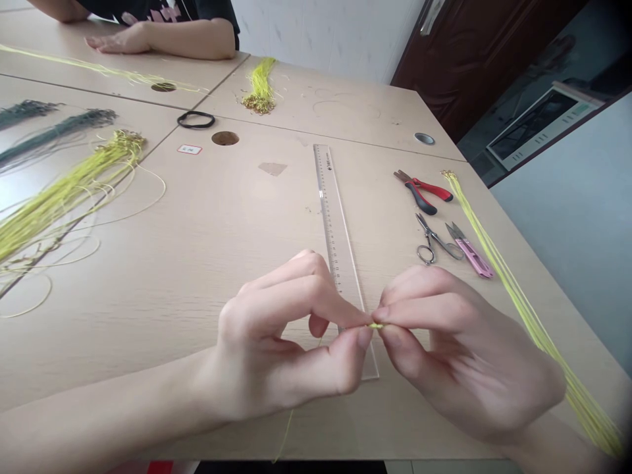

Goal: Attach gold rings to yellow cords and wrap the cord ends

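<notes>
My left hand (296, 336) and my right hand (459, 349) meet fingertip to fingertip above the near end of a clear ruler (340, 243). Between both pinches runs a thin yellow-green cord (376, 325), of which only a short, knotted-looking bit shows. A loose strand of it hangs below my left hand toward the table's front edge. The rest of the cord is hidden by my fingers. Beyond my right hand lie small scissors (432, 240) and pink thread snips (471, 251).
Red-and-black pliers (424, 191) lie at the right, beside a long yellow cord bundle (513, 283). More yellow cords (64, 197) and dark green cords (59, 131) spread at the left. Another yellow bundle (261, 82) and a black band (196, 120) lie farther back. Across the table rests a person's forearm (192, 39).
</notes>
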Demonstrator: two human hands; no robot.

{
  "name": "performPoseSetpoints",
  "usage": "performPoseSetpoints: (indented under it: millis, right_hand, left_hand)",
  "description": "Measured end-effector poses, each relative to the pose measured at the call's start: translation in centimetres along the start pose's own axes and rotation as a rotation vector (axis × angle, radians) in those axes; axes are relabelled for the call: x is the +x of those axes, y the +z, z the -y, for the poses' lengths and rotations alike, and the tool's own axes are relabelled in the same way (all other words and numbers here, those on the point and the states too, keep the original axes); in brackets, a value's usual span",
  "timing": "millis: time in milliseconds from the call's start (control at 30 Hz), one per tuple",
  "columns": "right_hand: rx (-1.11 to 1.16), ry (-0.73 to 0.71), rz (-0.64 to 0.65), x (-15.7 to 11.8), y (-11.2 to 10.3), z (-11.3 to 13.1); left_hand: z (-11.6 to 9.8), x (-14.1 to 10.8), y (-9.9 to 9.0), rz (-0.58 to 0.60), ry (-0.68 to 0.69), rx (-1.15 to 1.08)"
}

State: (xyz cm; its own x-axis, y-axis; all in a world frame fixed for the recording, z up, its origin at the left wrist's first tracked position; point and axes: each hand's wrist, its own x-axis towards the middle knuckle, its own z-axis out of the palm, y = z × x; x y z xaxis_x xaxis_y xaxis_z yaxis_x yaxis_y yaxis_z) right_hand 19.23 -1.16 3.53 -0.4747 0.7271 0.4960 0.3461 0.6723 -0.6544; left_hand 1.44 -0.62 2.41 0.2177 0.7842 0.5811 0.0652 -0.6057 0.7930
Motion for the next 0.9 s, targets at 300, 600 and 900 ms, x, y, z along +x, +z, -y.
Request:
performPoseSetpoints:
  millis: [300, 600, 900]
  right_hand:
    - [-0.057, -0.029, -0.004, 0.06, -0.11, 0.17]
    - [-0.103, -0.043, 0.005, 0.15, -0.33, 0.18]
    - [-0.122, -0.027, 0.007, 0.10, -0.14, 0.06]
  left_hand:
    - [0.34, -0.24, 0.11, -0.002, -0.025, -0.009]
    - [0.24, -0.22, 0.17, 0.000, -0.015, -0.013]
    - [0.19, -0.07, 0.22, -0.007, 0.000, -0.012]
